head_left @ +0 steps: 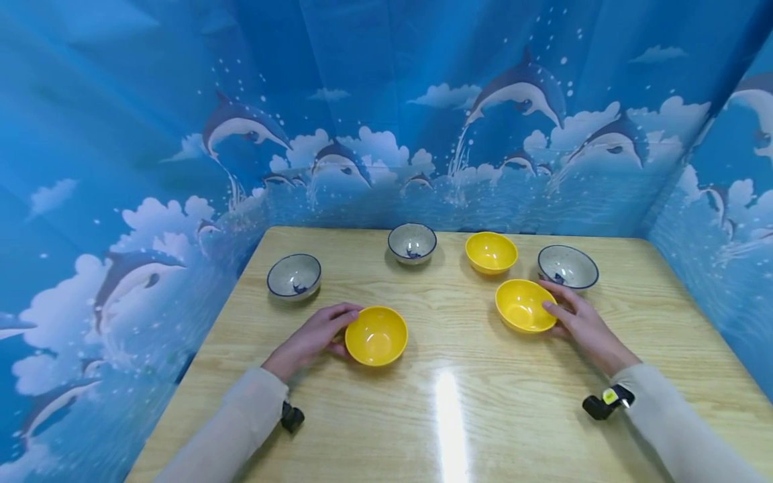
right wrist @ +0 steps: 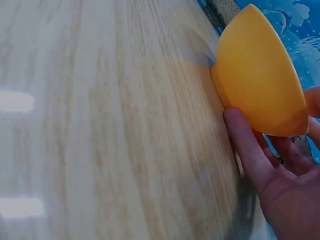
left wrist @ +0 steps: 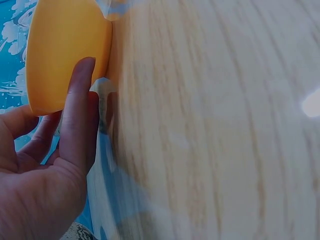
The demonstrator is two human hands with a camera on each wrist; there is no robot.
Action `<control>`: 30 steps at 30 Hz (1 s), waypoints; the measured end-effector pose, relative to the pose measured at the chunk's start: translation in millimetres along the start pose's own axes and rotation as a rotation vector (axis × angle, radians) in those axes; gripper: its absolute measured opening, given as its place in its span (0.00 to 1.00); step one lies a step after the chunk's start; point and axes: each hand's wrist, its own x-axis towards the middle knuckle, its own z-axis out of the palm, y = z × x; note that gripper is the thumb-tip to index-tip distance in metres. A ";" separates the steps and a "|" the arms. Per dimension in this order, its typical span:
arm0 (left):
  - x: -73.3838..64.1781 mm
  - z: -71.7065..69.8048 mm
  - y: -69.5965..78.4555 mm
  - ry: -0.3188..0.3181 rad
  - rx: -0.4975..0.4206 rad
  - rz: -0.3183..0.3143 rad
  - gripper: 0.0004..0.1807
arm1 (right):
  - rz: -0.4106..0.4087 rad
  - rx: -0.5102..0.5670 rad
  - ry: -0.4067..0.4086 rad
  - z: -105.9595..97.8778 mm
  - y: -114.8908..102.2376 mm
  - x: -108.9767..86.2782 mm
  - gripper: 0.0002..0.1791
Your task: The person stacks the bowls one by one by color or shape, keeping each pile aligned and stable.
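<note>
In the head view my left hand (head_left: 319, 333) grips the left side of a glossy yellow bowl (head_left: 376, 337) near the middle of the table. Its fingers lie at the rim and along the outer wall of that bowl (left wrist: 67, 55) in the left wrist view. Farther right, my right hand (head_left: 578, 319) holds a second yellow bowl (head_left: 524, 307) by its right side. From the right wrist, one digit presses low on this bowl's (right wrist: 260, 75) outside while other fingers reach the rim. Both bowls have their openings facing up. The far fingers are partly hidden behind the bowls.
Behind the right-hand bowl stands another yellow bowl (head_left: 491, 253). Speckled grey bowls with dark blue rims stand at the left (head_left: 294, 277), back middle (head_left: 412, 243) and right (head_left: 568, 267), the last close behind my right hand. A dolphin-printed curtain (head_left: 374, 100) borders the wooden table (head_left: 362, 422).
</note>
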 end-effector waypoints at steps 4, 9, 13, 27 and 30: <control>-0.8 0.3 0.1 0.000 0.001 0.004 0.24 | -0.026 0.098 -0.016 1.9 2.6 -2.1 0.37; -0.5 0.3 -0.4 0.003 0.008 0.003 0.24 | -0.044 0.173 -0.011 4.3 5.1 -4.9 0.36; 0.6 0.1 -1.6 0.007 0.009 0.002 0.23 | -0.041 0.226 -0.004 7.6 5.1 -7.3 0.37; 3.1 0.0 -4.8 0.006 -0.001 0.003 0.22 | 0.000 0.177 -0.005 33.8 -11.2 -10.0 0.37; 3.6 0.4 -4.7 0.014 -0.004 0.000 0.22 | -0.001 0.177 -0.009 40.3 -14.9 -10.4 0.37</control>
